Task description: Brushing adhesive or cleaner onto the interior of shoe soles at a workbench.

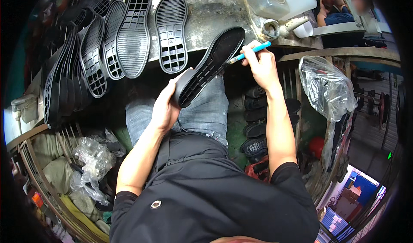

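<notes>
My left hand (166, 109) is closed round the heel end of a black shoe sole (211, 64), which tilts up and away to the right over my lap. Its inner side, with a grid of hollows at the heel, faces up. In my right hand (263, 67) is a brush with a blue handle (257, 48), pinched between the fingers. The brush tip is at the sole's right edge, near its middle; whether it touches cannot be made out. Just beyond, another black sole (172, 32) lies on the worn bench (211, 13).
More black soles (133, 36) lie and lean in a row at the left. A cloudy plastic container (266, 1) and a crusted pot (271, 28) stand at the bench's right. Plastic bags (329, 88) hang on a rack. Several shoes (254, 129) stack below my right arm. Another person (333, 15) sits far right.
</notes>
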A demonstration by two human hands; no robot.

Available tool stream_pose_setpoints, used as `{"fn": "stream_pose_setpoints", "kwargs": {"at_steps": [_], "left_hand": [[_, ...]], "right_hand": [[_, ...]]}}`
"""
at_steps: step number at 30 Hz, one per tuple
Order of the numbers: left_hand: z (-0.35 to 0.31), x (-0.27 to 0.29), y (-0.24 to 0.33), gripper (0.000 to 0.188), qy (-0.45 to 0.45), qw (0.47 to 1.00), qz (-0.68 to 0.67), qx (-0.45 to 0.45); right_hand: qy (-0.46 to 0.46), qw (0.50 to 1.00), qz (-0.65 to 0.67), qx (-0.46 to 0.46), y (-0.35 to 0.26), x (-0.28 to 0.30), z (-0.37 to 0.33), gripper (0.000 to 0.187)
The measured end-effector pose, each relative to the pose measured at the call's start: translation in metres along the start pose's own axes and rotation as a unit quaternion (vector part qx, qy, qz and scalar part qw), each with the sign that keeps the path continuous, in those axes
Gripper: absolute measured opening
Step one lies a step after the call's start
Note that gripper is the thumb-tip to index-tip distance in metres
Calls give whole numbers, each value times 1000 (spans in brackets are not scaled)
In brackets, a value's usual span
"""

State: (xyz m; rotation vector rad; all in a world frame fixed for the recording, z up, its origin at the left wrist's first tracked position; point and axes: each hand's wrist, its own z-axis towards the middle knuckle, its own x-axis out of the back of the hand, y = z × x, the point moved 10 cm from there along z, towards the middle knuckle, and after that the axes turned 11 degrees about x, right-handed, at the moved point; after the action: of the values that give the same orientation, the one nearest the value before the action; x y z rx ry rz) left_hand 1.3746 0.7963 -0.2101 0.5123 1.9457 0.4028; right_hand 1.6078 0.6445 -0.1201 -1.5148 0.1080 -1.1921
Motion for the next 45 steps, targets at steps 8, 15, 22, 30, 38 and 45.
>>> {"fn": "stream_pose_setpoints", "kwargs": {"at_steps": [8, 15, 22, 30, 38, 45], "left_hand": [[-4, -18, 22, 78, -5, 999, 40, 9], [27, -78, 87, 79, -42, 998, 29, -27], [186, -73, 184, 71, -16, 989, 9, -146], [262, -55, 221, 80, 105, 983, 89, -122], [65, -88, 139, 98, 145, 493, 815, -266], [0, -45, 100, 87, 146, 545, 786, -254]], "right_hand": [[192, 979, 10, 64, 10, 61, 33, 26], [256, 933, 168, 191, -29, -7, 12, 18], [284, 931, -80, 213, -14, -64, 67, 29], [249, 930, -139, 230, -32, -79, 76, 32], [267, 929, -132, 219, -20, -71, 70, 32], [273, 925, -138, 226, -26, -69, 65, 28]]}}
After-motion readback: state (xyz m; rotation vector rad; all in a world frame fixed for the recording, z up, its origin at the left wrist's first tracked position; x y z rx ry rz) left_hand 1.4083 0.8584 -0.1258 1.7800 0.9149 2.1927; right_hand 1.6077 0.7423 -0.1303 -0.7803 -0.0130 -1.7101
